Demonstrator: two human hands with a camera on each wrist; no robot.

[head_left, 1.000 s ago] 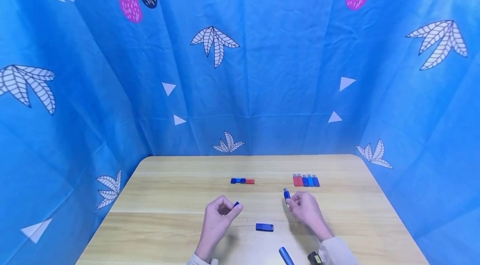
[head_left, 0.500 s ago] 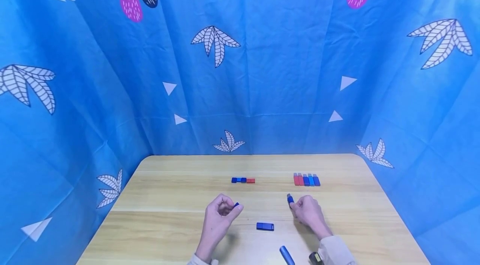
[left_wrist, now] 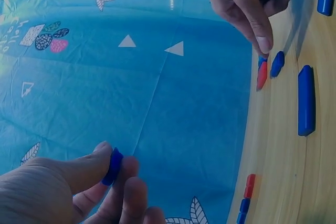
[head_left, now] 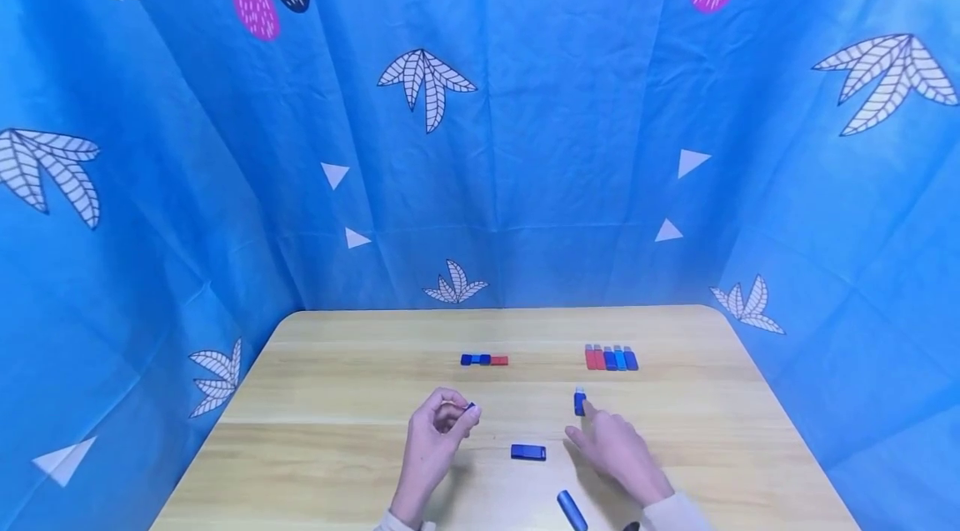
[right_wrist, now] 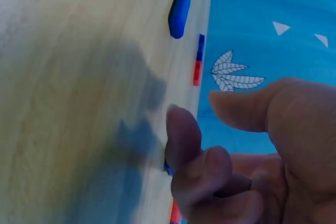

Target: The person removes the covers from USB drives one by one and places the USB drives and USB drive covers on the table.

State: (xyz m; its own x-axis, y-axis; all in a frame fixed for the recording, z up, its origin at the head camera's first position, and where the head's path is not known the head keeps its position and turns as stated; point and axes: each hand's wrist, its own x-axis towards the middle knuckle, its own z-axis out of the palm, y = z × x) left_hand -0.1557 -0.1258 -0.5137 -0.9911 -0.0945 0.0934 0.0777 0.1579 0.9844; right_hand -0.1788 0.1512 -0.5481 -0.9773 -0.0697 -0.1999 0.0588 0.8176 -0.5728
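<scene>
My left hand (head_left: 431, 443) pinches a small dark blue cap (left_wrist: 112, 166) between thumb and fingers, above the table. A dark blue USB stick (head_left: 580, 403), its metal plug pointing away from me, lies on the table right of centre. My right hand (head_left: 618, 448) reaches to it: the index fingertip touches its near end or side, with the thumb apart. In the right wrist view, the fingers (right_wrist: 186, 135) hide most of that stick. A capped dark blue USB stick (head_left: 528, 453) lies between the hands.
At the back right, several uncapped red and blue USB sticks (head_left: 610, 360) stand side by side in a row. Several red and blue caps (head_left: 476, 360) form a line at back centre. A blue rounded stick (head_left: 572, 510) lies near the front. A blue curtain (head_left: 480, 139) surrounds the wooden table (head_left: 337, 464).
My right hand has set the dark blue USB stick down and loosened its pinch, thumb moving away from it. The stick now points straight back. The left hand still holds the cap.
</scene>
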